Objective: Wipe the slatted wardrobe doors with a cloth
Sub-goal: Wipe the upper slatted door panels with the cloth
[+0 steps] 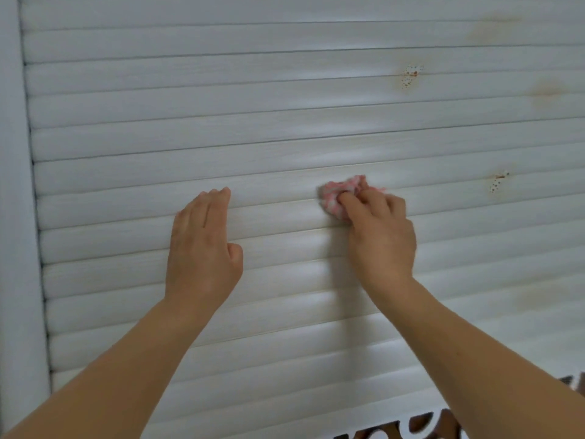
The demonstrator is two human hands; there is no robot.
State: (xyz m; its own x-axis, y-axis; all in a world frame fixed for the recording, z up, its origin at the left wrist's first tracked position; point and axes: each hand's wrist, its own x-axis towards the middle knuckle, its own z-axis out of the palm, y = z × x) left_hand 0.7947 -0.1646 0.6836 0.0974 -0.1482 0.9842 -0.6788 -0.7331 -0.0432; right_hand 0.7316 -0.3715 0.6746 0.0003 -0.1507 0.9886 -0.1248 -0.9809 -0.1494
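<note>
A white slatted wardrobe door [285,99] fills the view, its horizontal slats running left to right. My right hand [380,232] grips a bunched pink and white cloth [340,194] and presses it against a slat near the middle. My left hand [202,245] lies flat on the slats to the left of it, fingers straight and together, holding nothing.
Brownish stains and speckled spots mark the slats at the upper right [410,76] and at the right [498,182]. The door's white frame [19,217] runs down the left edge. A white cut-out ornament over a dark background [421,429] shows at the bottom right.
</note>
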